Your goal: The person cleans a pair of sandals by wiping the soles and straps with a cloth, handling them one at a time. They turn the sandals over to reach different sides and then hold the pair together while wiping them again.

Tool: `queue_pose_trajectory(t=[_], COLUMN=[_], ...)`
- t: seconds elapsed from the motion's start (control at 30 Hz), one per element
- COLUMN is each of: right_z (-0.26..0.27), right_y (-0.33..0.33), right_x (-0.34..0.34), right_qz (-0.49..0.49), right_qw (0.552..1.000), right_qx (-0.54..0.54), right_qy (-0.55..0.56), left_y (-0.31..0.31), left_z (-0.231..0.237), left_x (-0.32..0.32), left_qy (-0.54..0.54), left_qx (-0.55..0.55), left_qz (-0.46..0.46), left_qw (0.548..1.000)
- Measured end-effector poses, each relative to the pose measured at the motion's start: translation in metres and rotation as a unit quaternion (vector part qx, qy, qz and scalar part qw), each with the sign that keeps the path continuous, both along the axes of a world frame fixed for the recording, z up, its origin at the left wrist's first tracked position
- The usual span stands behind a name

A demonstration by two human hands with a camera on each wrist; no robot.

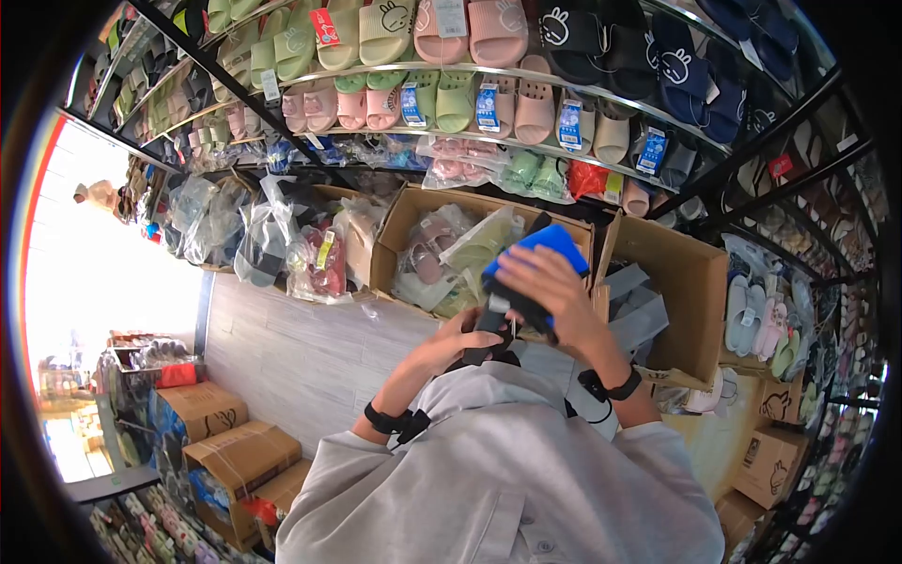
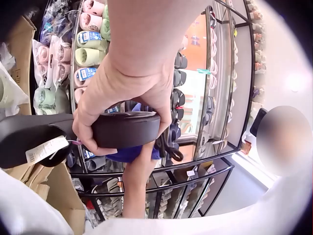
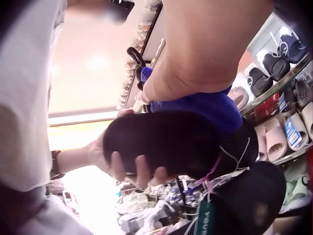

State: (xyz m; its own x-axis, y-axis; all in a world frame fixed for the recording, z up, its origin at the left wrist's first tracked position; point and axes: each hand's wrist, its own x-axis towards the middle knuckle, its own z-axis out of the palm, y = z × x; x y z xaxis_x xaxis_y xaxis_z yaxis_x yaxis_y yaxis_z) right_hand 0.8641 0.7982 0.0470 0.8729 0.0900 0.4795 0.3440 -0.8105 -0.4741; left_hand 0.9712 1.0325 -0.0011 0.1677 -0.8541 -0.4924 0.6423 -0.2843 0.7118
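Work apparently midway, near the centre of the head view. Rounded black foam-looking slipper (image 2: 126,132) pinched between fingers and thumb of the left grip (image 1: 451,346), mid-frame in the left wrist view. Fuzzy blue cloth (image 1: 554,240) held under bent fingers of the right grip (image 1: 559,287), thumb hidden, apparently against the slipper: wiping probably begun, but impossible to tell the extent finished. Likely left to do: second black slipper (image 3: 257,196), lower right of the right wrist view, bare of cloth, seemingly joined by a thin pink cord (image 3: 211,175) near a dark green tag (image 3: 203,215). Apparently untouched: slippers in clear plastic bags (image 1: 434,246) inside an open brown cardboard box (image 1: 383,258), centre of the head view.
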Motion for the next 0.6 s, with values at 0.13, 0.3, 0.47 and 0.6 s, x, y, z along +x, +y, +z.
queue_pose_trajectory(t=[0.13, 0.3, 0.47, 0.6], right_z=[-0.007, -0.017, -0.014, -0.008], right_y=[0.001, -0.035, -0.012, -0.014], right_x=[-0.019, -0.022, -0.038, -0.044], right_qz=[0.085, -0.088, -0.040, -0.007], right_qw=[0.996, 0.991, 0.999, 1.000], right_qx=[-0.001, 0.101, 0.030, 0.021], right_qy=[0.030, 0.013, -0.007, 0.008], left_y=[-0.007, -0.008, -0.011, -0.006], left_z=[0.001, -0.005, -0.018, -0.017], left_x=[-0.013, -0.033, -0.039, -0.032], left_qy=[-0.015, -0.021, -0.015, -0.055], left_qx=[-0.006, 0.002, -0.019, 0.015], left_qz=[-0.006, 0.008, 0.004, -0.008], left_qw=[1.000, 1.000, 1.000, 0.998])
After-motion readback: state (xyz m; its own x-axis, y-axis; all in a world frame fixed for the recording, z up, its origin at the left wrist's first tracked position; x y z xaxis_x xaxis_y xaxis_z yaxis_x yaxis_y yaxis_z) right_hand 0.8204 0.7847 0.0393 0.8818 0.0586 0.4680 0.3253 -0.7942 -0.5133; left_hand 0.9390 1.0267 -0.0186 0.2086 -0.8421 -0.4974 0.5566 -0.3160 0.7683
